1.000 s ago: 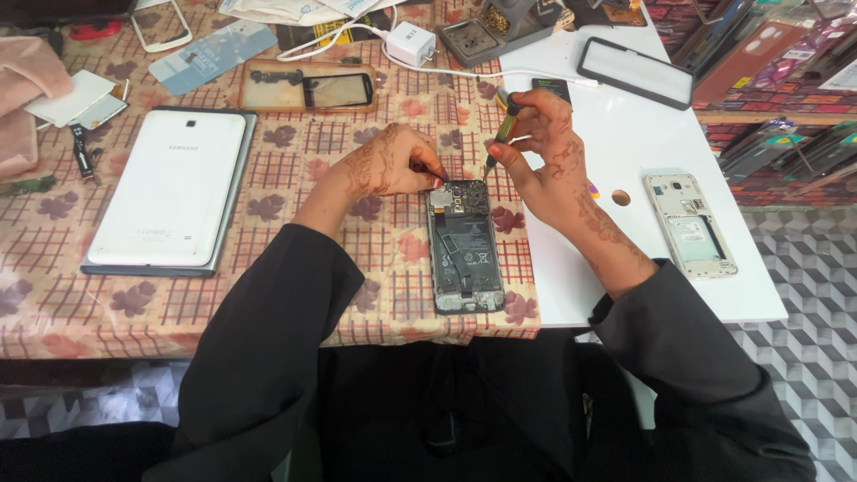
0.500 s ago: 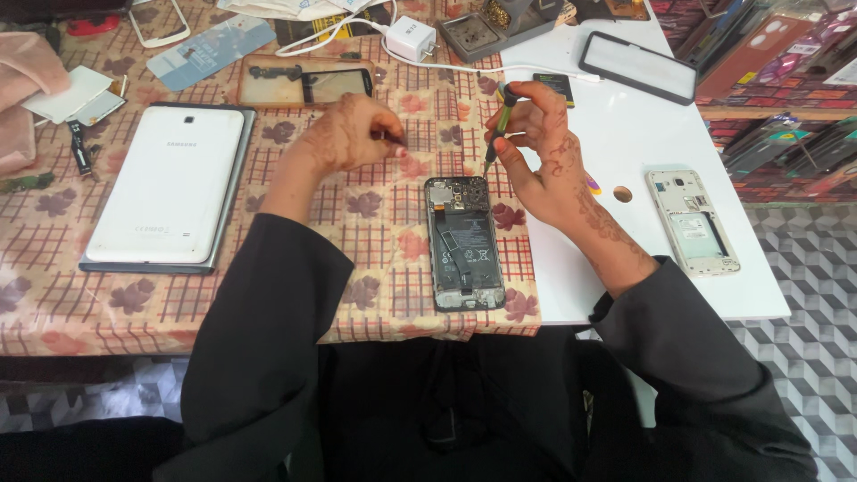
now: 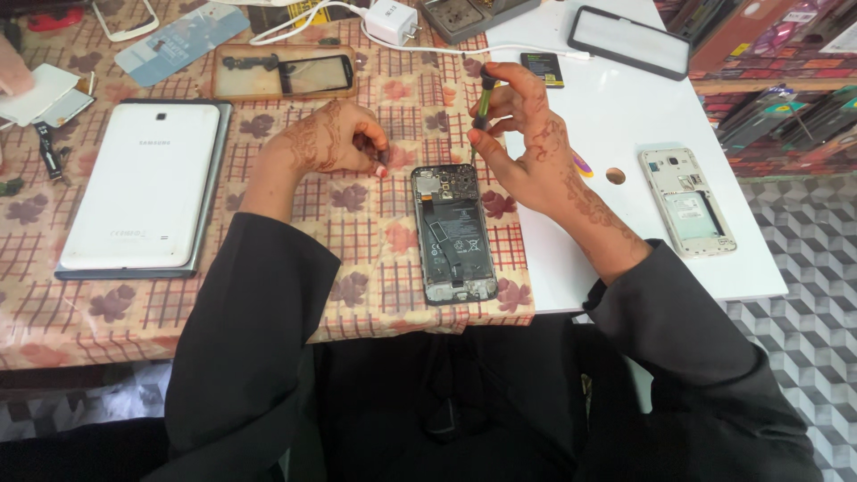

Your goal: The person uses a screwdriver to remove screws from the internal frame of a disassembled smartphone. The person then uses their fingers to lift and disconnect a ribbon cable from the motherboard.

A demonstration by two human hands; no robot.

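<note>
— At the middle of the surface point(image 3: 375, 268), just in front of the body: an opened phone point(image 3: 453, 234), laid flat with the back cover off and the top end pointing away. Probably placed so for looking straight down into the inner parts.

— And the right hand point(image 3: 527, 134)?

— Closed around a slim green-and-black screwdriver point(image 3: 483, 98), held almost upright, tip pointing down toward the top right corner of the opened phone. Gripped high near the cap, likely for turning with the fingertips. Hard to tell if the tip is touching.

— The left hand point(image 3: 335, 138)?

— Fingertips pinched together, resting on the cloth just beside the top left corner of the opened phone. Maybe pinching something tiny; too small to tell.

— Around them?

— White tablet point(image 3: 134, 196), face down, well apart on the left. Clear screen frame point(image 3: 284, 71) beyond the left hand. Second phone frame point(image 3: 689, 201) on the white part at the right. Likely put aside, away from the work in the middle.
</note>
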